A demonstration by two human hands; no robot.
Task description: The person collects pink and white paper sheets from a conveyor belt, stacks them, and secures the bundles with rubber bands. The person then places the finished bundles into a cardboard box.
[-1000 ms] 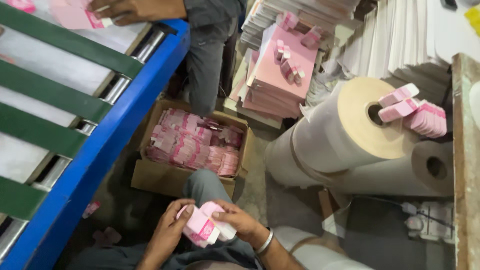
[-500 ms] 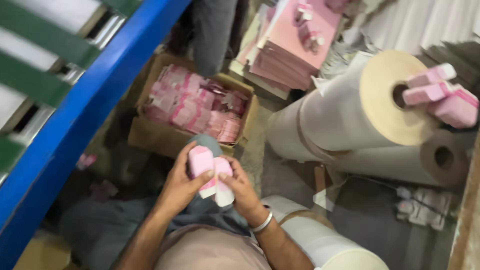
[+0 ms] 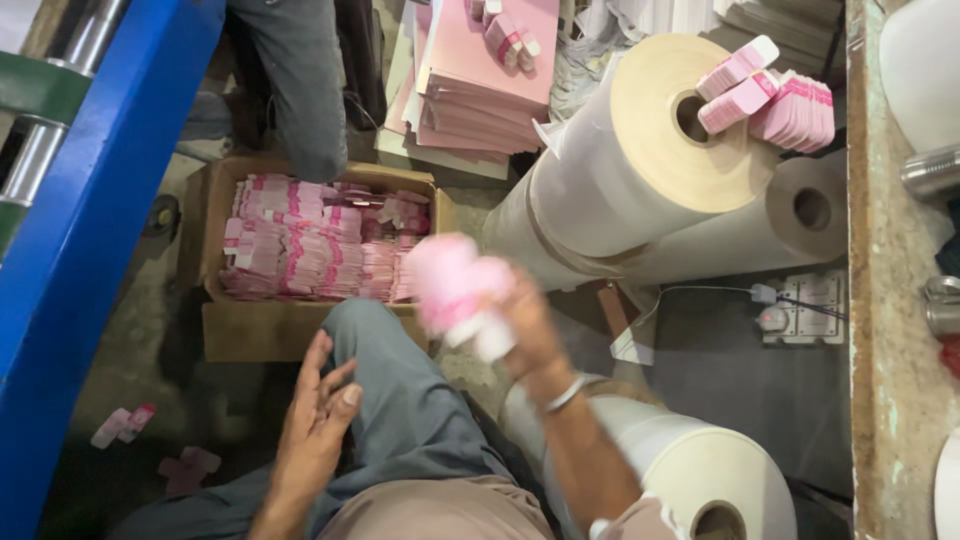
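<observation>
Near the middle of the frame, a blurred bundle of pink and white cards (image 3: 455, 290) is gripped in the right hand (image 3: 520, 320), fingers closed round its near end; a metal bangle (image 3: 565, 393) is seen at the wrist. The left hand (image 3: 315, 420) is held flat and empty, fingers spread, resting against the grey trouser leg (image 3: 420, 400), apart from the bundle. The step in hand is judged to be the carrying of a gathered bundle over towards the carton; a steady drop onto the pile would be called for, with the stack kept squared. Motion blur hides whether the bundle is banded.

Just beyond the knee, an open brown cardboard carton (image 3: 250, 330) is set on the floor, filled with rows of similar pink bundles (image 3: 300, 250). Left of it a blue machine frame (image 3: 90, 230) runs diagonally, with a few loose pink cards (image 3: 125, 425) on the floor below. At the far side, another person's grey trouser leg (image 3: 300, 80) is seen behind the carton. Flat pink sheets (image 3: 480, 80) are stacked far centre, with small bundles on top. To the right, large cream paper rolls (image 3: 640, 150) lie stacked, more pink card bundles (image 3: 770, 95) resting on the upper one. A white socket board (image 3: 805, 310) lies on the floor beneath. A further roll (image 3: 700, 480) sits near right.
</observation>
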